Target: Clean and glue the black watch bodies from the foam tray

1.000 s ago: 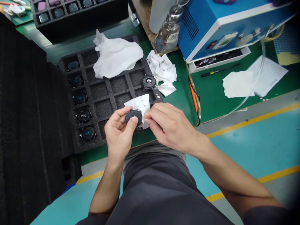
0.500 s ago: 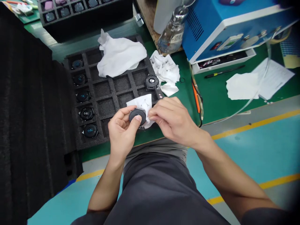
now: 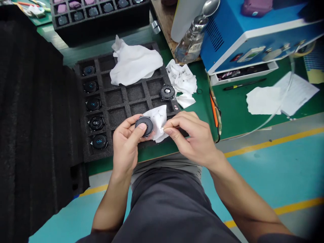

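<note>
A round black watch body (image 3: 147, 125) is gripped by my left hand (image 3: 126, 145), the thumb lying on its face. My right hand (image 3: 193, 135) pinches the edge of a white cloth (image 3: 159, 118) marked with dark specks, which spreads beside and partly behind the watch body. Both hands are over the front edge of a black foam tray (image 3: 116, 116). Several round watches (image 3: 99, 141) lie in its left column. Another watch (image 3: 167, 91) with a pale centre is at the tray's right side. A large white cloth (image 3: 136, 64) covers part of the back compartments.
Crumpled, stained wipes (image 3: 182, 79) lie right of the tray. Behind them stand a glass bottle (image 3: 191, 44) and a blue box-shaped device (image 3: 227, 30). An orange tool (image 3: 214, 109), a pen (image 3: 244, 84) and papers (image 3: 264, 100) are on the green table. Black foam (image 3: 37, 118) rises at left.
The watch body and my left hand have moved slightly left, away from my right hand, and more of the cloth shows between them. The whole view has shifted a little.
</note>
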The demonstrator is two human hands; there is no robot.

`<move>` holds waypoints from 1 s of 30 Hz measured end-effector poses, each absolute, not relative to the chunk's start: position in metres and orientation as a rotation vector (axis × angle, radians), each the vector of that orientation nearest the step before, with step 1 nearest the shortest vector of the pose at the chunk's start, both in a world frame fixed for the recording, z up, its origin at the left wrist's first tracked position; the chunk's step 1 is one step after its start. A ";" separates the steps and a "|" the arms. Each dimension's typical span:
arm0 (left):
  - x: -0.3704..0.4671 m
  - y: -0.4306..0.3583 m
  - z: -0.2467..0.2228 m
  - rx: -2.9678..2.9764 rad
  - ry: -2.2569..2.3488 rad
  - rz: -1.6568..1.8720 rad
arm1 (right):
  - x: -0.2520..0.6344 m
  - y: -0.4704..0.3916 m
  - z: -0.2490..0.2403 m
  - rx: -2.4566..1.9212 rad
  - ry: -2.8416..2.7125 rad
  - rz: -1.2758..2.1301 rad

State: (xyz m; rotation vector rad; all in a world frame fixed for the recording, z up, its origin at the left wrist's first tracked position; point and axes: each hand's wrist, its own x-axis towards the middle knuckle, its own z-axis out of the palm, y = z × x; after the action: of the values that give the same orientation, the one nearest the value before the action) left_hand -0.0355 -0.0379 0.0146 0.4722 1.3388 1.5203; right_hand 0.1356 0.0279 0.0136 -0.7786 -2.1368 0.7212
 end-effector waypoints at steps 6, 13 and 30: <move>-0.037 -0.039 0.014 0.455 1.327 1.527 | 0.138 0.020 0.015 -0.844 -2.217 0.564; -0.024 -0.040 0.008 0.645 1.429 1.570 | 0.178 0.011 0.013 -1.099 -2.444 0.383; -0.008 -0.035 0.003 0.937 1.526 1.435 | 0.205 -0.004 0.010 -1.253 -2.455 0.396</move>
State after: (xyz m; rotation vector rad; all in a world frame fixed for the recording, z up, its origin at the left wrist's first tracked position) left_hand -0.0077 -0.0350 0.0028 0.9367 1.5261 1.4347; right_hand 0.2050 -0.0044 0.0096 -1.2529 -2.4545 0.3956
